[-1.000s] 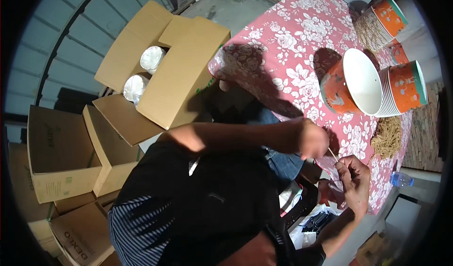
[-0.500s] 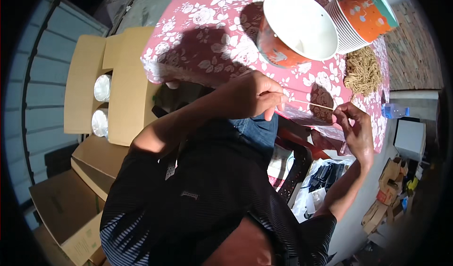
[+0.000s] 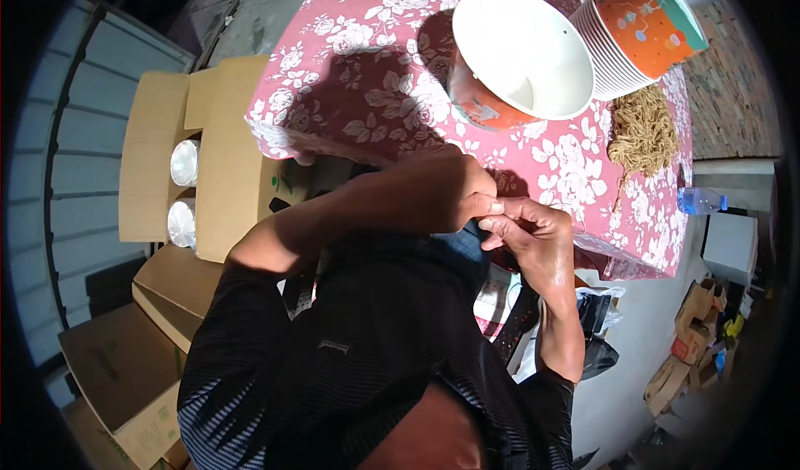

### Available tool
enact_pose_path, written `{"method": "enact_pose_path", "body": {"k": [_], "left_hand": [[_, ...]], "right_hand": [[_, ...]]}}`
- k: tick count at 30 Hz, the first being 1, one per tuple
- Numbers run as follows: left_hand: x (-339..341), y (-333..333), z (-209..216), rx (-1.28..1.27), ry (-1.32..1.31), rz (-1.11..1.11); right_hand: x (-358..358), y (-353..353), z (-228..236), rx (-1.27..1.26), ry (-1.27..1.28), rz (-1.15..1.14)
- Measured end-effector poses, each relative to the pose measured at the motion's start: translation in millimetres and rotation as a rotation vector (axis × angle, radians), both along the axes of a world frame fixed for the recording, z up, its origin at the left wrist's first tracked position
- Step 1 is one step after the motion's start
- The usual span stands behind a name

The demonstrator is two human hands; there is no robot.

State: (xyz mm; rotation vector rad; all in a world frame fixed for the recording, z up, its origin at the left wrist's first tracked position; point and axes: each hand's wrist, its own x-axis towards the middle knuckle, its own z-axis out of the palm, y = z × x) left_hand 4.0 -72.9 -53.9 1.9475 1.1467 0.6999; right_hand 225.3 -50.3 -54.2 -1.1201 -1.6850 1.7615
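My left hand (image 3: 468,193) and my right hand (image 3: 535,235) meet at the table's near edge, above my lap. Both are closed in a pinch, with thumbs and fingertips touching. The thin tan cord that ran between them is now hidden by the fingers. Beyond the hands stands an orange paper bucket (image 3: 486,102) with a white inside and small dark holes near its rim. Beside it, a stack of such buckets (image 3: 637,32) lies tilted, and a bundle of tan cords (image 3: 642,132) rests on the cloth to the right.
A pink tablecloth with white flowers (image 3: 358,37) covers the table. Open cardboard boxes (image 3: 229,153) stand at the left, one holding wrapped white rolls or stacks (image 3: 183,222). At the right are a plastic bottle (image 3: 700,201), a white box (image 3: 730,243) and scattered cartons (image 3: 696,320).
My right hand has moved left to meet my left hand. The cord stretched between them before no longer shows. The view has shifted slightly.
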Motion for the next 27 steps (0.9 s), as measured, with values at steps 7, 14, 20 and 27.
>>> {"method": "enact_pose_path", "body": {"k": [7, 14, 20, 27], "left_hand": [[-34, 1, 5, 0.162, 0.237, -0.099], [-91, 43, 46, 0.975, 0.341, 0.292], [-80, 65, 36, 0.657, 0.342, 0.104], [-27, 46, 42, 0.629, 0.204, 0.192]], "right_hand": [[4, 2, 2, 0.161, 0.073, -0.053], [6, -3, 17, 0.204, 0.026, -0.148], [-2, -6, 20, 0.300, 0.058, -0.271], [-21, 10, 23, 0.742, 0.037, -0.404]]}}
